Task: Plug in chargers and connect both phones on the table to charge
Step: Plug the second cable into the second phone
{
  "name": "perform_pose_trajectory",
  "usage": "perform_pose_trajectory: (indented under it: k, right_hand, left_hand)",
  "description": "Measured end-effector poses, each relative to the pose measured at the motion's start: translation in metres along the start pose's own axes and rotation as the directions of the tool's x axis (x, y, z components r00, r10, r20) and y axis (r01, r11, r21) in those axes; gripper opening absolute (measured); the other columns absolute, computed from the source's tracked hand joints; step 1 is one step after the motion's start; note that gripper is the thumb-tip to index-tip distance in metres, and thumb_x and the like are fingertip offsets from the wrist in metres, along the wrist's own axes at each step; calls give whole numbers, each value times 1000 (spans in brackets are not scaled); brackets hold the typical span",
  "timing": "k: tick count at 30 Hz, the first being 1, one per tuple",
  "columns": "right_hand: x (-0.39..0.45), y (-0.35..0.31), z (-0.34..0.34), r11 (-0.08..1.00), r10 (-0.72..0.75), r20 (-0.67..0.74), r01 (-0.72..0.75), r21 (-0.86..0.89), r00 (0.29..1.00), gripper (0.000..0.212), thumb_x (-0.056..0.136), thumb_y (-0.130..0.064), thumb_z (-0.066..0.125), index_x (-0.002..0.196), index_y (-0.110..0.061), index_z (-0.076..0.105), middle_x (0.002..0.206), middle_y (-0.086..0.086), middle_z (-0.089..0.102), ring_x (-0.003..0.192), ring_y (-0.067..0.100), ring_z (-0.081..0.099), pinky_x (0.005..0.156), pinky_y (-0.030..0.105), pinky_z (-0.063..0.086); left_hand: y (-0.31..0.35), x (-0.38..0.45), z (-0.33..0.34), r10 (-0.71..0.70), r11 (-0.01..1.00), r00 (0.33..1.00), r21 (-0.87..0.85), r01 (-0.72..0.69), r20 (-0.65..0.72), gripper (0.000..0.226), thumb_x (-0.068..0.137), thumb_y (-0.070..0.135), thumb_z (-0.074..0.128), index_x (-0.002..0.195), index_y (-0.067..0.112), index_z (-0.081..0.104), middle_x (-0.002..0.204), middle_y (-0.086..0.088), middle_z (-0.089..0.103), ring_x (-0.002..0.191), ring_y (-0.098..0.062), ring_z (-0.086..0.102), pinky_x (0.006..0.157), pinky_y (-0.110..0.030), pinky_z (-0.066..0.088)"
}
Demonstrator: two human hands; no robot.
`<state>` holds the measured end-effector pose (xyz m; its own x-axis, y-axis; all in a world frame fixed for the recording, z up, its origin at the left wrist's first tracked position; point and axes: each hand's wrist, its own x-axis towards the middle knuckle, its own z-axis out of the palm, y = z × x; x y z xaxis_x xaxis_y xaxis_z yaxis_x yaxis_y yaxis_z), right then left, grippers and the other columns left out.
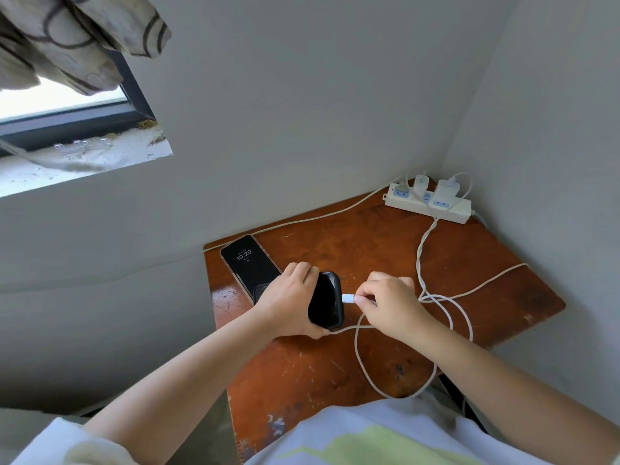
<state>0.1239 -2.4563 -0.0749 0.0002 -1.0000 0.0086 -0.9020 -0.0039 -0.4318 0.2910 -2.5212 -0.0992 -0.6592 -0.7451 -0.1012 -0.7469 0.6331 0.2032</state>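
Observation:
My left hand point(288, 302) grips a black phone point(326, 302) in a dark case, held on edge above the brown wooden table point(369, 250). My right hand point(391, 305) pinches the white plug of a charging cable point(347, 299), its tip at the phone's end port. A second phone point(246, 261) lies flat at the table's back left with its screen lit, showing 10:20. At the back right corner sits a white power strip point(429, 204) with two white chargers point(446, 189) plugged in. White cables point(446, 310) loop across the table.
The table stands in a corner between two grey walls. A window and sill point(67, 156) are at the left, with a patterned curtain point(73, 35) above. The strip's own cord point(302, 223) runs along the table's back edge. A cable loop hangs over the front edge.

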Motion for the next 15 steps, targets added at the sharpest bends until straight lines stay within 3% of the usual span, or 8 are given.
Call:
perform_pose_trajectory:
  k: [4,11,13,15]
  right_hand:
    - [5,2,-4,998,-38,53,40,-40,998,20,93,-17,50,97,-11,69,87,3,56,74,10,43,76,26,24]
    - [12,8,-7,995,-88,74,92,-49,993,21,93,-18,49,97,-12,69,84,-3,49,74,8,40,79,25,22]
    - [10,7,-9,991,-108,64,112,-75,992,20,93,-16,51,95,-13,70,87,1,57,73,8,39,82,25,21]
    - [8,5,-9,966,-192,-30,183,-184,981,8,82,-8,66,79,-11,74,77,3,66,64,11,47,84,34,33]
  left_hand:
    - [4,0,0,6,1000,1000,1,-6,4,100,60,60,68,135,11,26,132,-5,37,119,-19,32,92,-26,39]
    - [4,3,1,1,1000,1000,-9,-1,1,100,59,61,68,135,10,27,132,-4,38,119,-19,32,91,-26,39]
    - [4,5,1,-1,1000,1000,-13,1,2,99,59,60,68,135,11,27,132,-4,38,119,-19,32,90,-26,39]
    - [3,7,1,-15,1000,1000,-16,15,-2,98,60,60,68,135,12,27,133,-4,38,119,-19,32,90,-25,39]
